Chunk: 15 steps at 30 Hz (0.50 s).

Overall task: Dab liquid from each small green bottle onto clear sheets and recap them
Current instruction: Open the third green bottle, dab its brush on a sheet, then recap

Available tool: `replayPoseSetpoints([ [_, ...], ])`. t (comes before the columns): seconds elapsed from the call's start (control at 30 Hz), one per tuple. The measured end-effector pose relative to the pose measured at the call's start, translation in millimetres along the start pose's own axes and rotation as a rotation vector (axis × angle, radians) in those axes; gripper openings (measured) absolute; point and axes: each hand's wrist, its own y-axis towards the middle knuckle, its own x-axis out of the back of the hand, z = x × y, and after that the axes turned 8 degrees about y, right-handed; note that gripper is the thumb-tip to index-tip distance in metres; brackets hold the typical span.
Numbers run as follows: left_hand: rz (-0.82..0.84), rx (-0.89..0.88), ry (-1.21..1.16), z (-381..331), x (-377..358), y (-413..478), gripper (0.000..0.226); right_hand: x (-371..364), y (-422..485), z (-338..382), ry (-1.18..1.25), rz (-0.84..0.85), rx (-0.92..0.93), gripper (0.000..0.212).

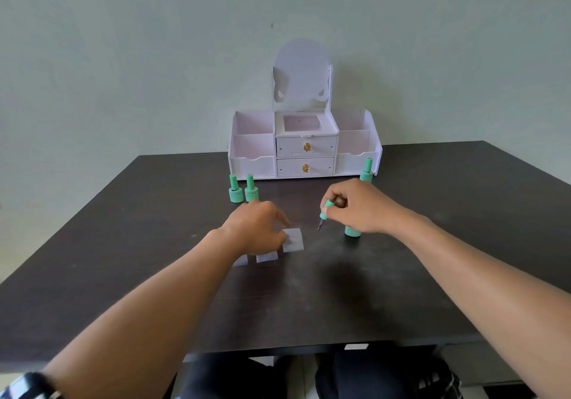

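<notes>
Right hand (355, 205) pinching green brush cap (327, 208) — long axis near upright, bristle tip down-left. Left hand (258, 228) loosely curled, fingertips pressing clear sheet (293, 239) on counter (401, 275).

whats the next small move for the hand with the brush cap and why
Probably bring the brush cap in the right hand down left onto the clear sheet the left hand steadies: its tip hangs above the table beside the sheet, and the open bottle sits uncapped.
</notes>
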Motion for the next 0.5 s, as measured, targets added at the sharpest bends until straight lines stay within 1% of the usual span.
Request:
replayPoseSetpoints([
  [0.2,-0.040,-0.045,-0.007,-10.2,10.7,4.5,0.035,27.4,-2.3,-1.6,0.027,-0.060,-0.021,0.013],
  [0.37,-0.076,-0.088,-0.045,-31.3,8.6,20.9,0.039,53.8,-0.8,-14.8,0.024,-0.144,-0.048,0.015],
  [0.5,-0.066,-0.100,-0.189,-55.4,-3.8,37.3,0.048,59.7,-1.7,-29.5,0.030,-0.158,-0.079,0.015],
])
